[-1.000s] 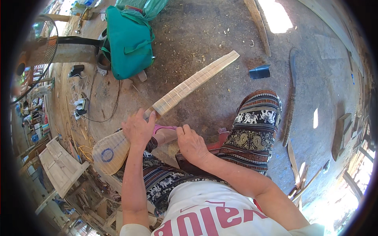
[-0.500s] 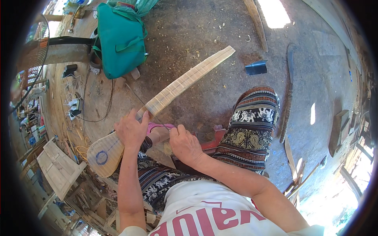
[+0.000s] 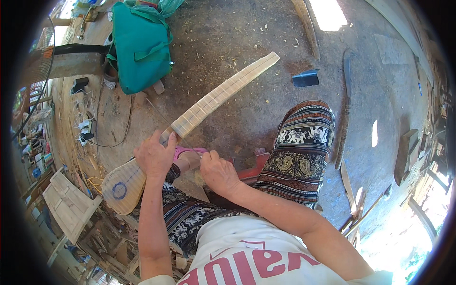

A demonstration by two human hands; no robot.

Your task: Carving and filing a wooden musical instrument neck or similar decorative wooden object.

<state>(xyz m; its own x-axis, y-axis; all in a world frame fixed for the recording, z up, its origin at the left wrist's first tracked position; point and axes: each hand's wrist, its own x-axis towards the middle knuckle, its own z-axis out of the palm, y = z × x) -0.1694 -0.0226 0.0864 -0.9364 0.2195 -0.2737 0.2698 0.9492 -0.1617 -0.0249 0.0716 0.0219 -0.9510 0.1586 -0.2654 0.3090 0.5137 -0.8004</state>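
Note:
A long pale wooden piece (image 3: 223, 97) lies slantwise across my lap, its straight arm marked with cross lines and its far end pointing up to the right. Its rounded, paddle-like end (image 3: 122, 190) carries a hand-drawn blue ring. My left hand (image 3: 154, 154) is closed round the narrow neck between the two parts. Across that neck runs a thin dark rod, like a slim file (image 3: 158, 110), partly hidden by the wood. My right hand (image 3: 218, 172) grips the rod's near end in closed fingers, just right of the neck.
A green bag (image 3: 141, 52) stands at the upper left, with cables and a power adapter (image 3: 87, 129) below it. Wood scraps (image 3: 107, 242) pile at the lower left. A dark blue piece (image 3: 305, 78) and a long curved strip (image 3: 348, 99) lie on the floor at right.
Everything in view has shifted slightly up and left. My left hand keeps its place on the neck; my right hand still grips the rod, with little visible movement against the wood.

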